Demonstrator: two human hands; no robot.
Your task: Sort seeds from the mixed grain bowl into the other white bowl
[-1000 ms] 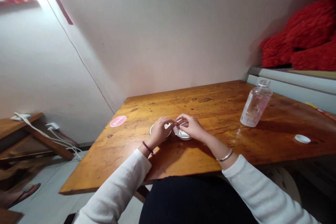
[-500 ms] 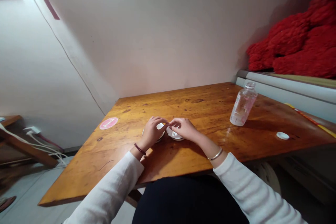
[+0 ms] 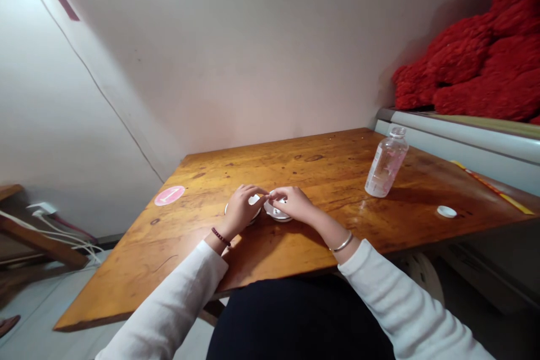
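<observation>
Two small white bowls stand side by side on the wooden table. The left bowl (image 3: pixel 254 200) is partly covered by my left hand (image 3: pixel 242 208), which wears a dark beaded bracelet. Tiny dark bits lie in the right bowl (image 3: pixel 277 213), below the fingers of my right hand (image 3: pixel 293 202), which has a silver bangle at the wrist. My fingertips meet in a pinch above the place where the bowls adjoin. Whatever is between them is too small to make out.
A clear plastic bottle (image 3: pixel 387 163) stands uncapped at the right, with a white cap (image 3: pixel 446 212) nearby. A yellow-red stick (image 3: pixel 491 185) lies along the right edge of the wooden table (image 3: pixel 236 166). A pink round sticker (image 3: pixel 169 196) is at the left; red fluffy material (image 3: pixel 476 62) is piled behind.
The whole view has shifted slightly. My hands stay pinched together over the bowls, with the right hand's fingers moved a little; bowls, bottle and cap stay in place.
</observation>
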